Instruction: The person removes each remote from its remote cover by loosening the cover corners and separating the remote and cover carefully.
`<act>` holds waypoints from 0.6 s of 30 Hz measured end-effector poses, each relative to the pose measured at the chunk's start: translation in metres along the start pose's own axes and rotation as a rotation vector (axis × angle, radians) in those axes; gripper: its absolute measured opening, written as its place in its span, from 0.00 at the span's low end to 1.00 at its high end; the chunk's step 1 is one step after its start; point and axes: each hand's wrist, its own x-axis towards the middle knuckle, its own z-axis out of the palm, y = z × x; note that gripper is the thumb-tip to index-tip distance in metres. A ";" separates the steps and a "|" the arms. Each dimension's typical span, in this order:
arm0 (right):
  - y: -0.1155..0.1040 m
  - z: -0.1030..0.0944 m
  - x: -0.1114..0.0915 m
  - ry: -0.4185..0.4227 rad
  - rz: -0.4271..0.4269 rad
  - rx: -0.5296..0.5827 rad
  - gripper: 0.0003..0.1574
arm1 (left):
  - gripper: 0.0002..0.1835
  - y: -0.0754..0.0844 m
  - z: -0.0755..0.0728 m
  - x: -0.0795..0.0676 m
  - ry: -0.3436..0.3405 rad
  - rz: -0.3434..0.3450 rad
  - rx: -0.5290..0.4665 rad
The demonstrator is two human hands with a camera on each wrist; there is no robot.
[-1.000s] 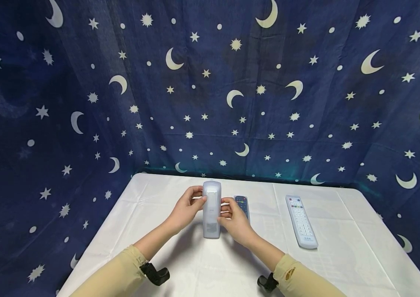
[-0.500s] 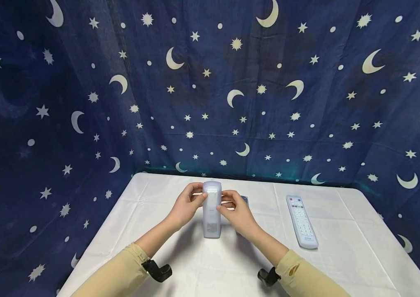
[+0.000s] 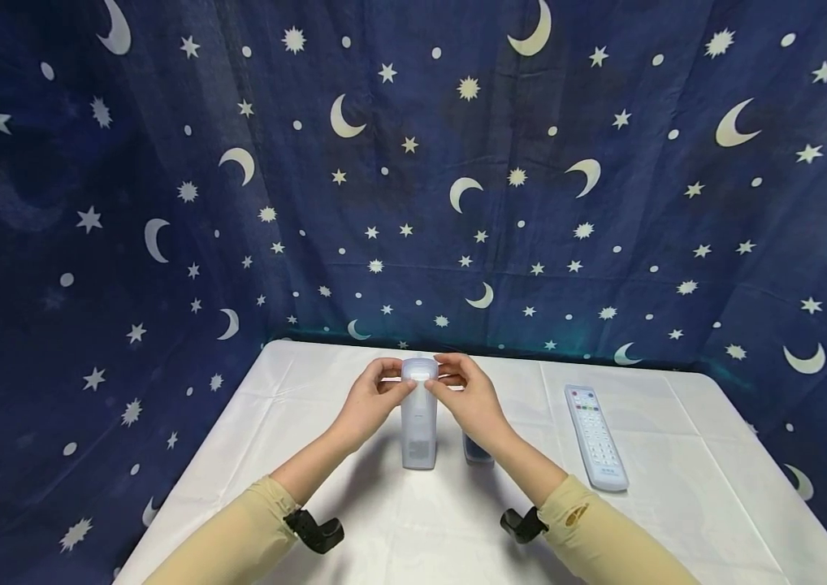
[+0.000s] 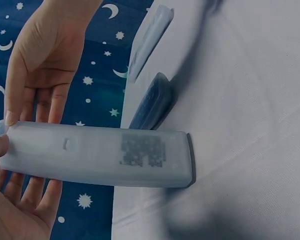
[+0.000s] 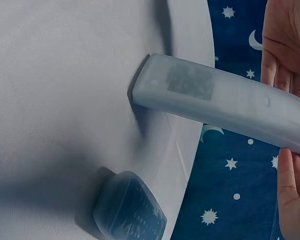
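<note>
A remote control in a pale translucent sleeve stands on its end on the white table, its back toward me. In the left wrist view a label with a dark patch shows through the sleeve. My left hand pinches the remote's upper left edge, thumb on the back and fingers behind. On the opposite edge my right hand pinches likewise, its thumb near the left one. In the right wrist view the remote's lower end touches the cloth.
A dark remote lies just right of the held one, partly hidden by my right hand. Farther right lies a white remote with its buttons up. A navy curtain with moons and stars hangs behind the white table.
My right hand has slid up the remote's right edge to near its top, covering much of the dark remote. The left thumb has moved slightly up and inward. The held remote stays in place.
</note>
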 end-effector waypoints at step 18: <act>0.002 0.003 0.000 0.066 0.014 -0.004 0.22 | 0.20 0.002 0.005 0.002 0.043 -0.022 -0.001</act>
